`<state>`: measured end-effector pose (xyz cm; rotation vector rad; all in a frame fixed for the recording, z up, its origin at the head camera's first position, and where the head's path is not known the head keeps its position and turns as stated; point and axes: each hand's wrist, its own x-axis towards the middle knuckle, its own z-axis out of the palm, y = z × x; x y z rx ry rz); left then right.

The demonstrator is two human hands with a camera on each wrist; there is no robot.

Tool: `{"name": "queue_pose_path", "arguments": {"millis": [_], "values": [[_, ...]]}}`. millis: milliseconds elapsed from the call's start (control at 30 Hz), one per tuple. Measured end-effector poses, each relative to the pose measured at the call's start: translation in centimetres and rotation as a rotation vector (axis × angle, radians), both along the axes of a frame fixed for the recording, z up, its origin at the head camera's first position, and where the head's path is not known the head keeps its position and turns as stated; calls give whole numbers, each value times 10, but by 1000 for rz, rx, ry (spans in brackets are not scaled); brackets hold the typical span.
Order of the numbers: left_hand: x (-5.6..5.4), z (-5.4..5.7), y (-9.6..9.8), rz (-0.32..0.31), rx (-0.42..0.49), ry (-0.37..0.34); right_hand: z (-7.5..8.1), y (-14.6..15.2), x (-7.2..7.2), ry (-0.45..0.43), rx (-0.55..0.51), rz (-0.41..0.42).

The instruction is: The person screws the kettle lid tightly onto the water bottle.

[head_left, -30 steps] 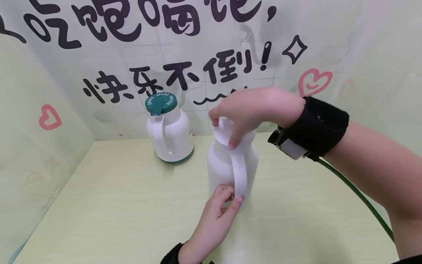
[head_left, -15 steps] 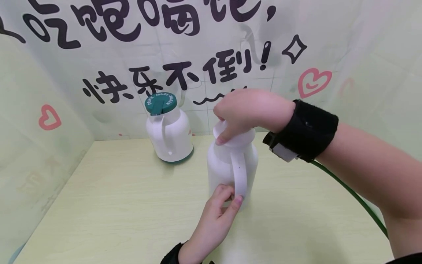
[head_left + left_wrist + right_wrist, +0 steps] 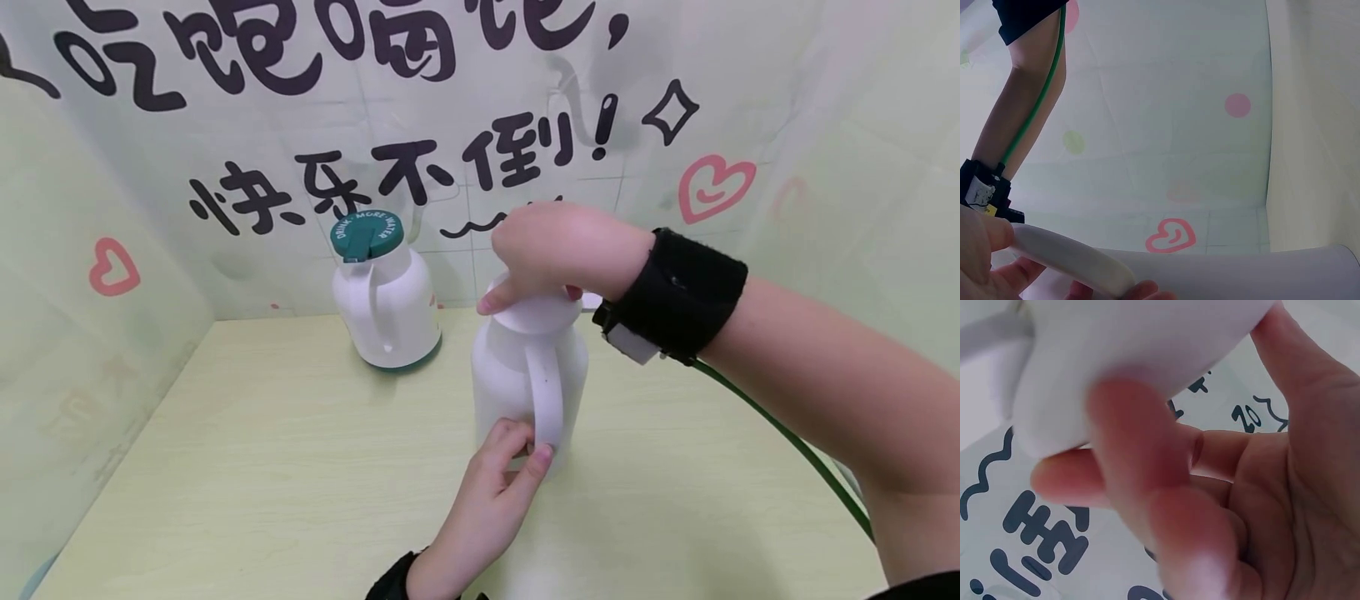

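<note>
A white thermos jug [image 3: 495,379] stands upright on the table, its handle [image 3: 545,387] toward me. My left hand [image 3: 483,500] pinches the lower part of that handle between thumb and fingers. From above, my right hand [image 3: 562,250] grips the white lid [image 3: 542,315] at the jug's top, hiding much of it. Close up in the right wrist view, thumb and fingers [image 3: 1129,431] surround the white lid [image 3: 1141,337]. The left wrist view has the handle [image 3: 1075,253] in front of the jug's body [image 3: 1254,275].
A second white jug [image 3: 390,308] with a green lid [image 3: 367,235] and green base stands at the back left. Behind the table [image 3: 262,467] hangs a printed sheet [image 3: 285,133] with black lettering. A green cable [image 3: 787,437] runs along the right arm.
The right hand has turned on the lid, its thumb moving leftward around the rim and the wrist shifting left. The left hand and both jugs stay where they were.
</note>
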<state>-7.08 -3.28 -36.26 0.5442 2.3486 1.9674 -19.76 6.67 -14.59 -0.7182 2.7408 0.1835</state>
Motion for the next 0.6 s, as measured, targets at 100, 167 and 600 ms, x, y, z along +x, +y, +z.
{"name": "queue_pose_path", "arguments": {"millis": [100, 167, 600], "values": [[0, 1, 0, -3, -7, -8, -1, -1, -3, -8, 8, -14], [0, 1, 0, -4, -10, -10, -1, -2, -4, -8, 12, -15], [-1, 0, 0, 6, -11, 5, -1, 2, -3, 20, -18, -54]]}}
